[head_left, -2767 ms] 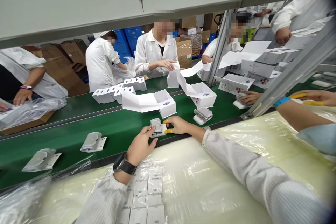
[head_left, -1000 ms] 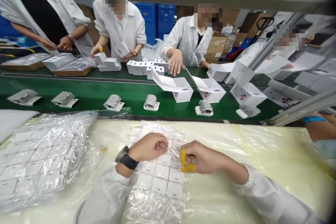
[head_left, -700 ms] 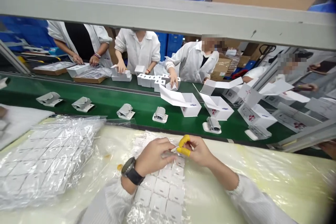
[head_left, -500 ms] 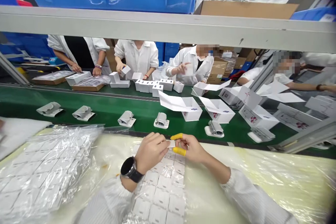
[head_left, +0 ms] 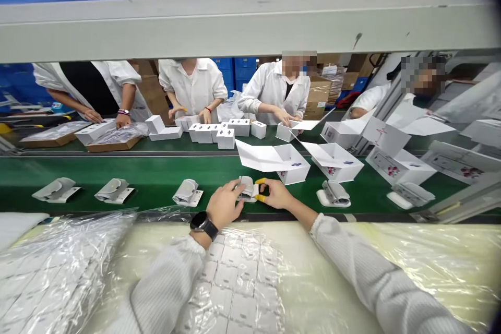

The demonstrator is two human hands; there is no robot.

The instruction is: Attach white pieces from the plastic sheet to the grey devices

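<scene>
My left hand, with a black watch on its wrist, reaches onto the green belt and grips the left side of a wrist blood pressure monitor with a rolled grey cuff. Its fingers partly cover the monitor. My right hand wears yellow finger cots on thumb and index finger. Between those two fingertips is a small white piece, right against the monitor's right side. Whether the piece is separate from the monitor cannot be made out. Below my hands, white flat pieces lie in rows under clear plastic.
More cuffed monitors sit along the green belt. Open white boxes stand just behind. Several co-workers in white coats work across the line. A grey beam crosses overhead; another plastic-wrapped stack lies left.
Both hands have moved forward from above the plastic-covered pieces to the monitor on the belt. Before, they held a small white piece together. The view has tilted down.
</scene>
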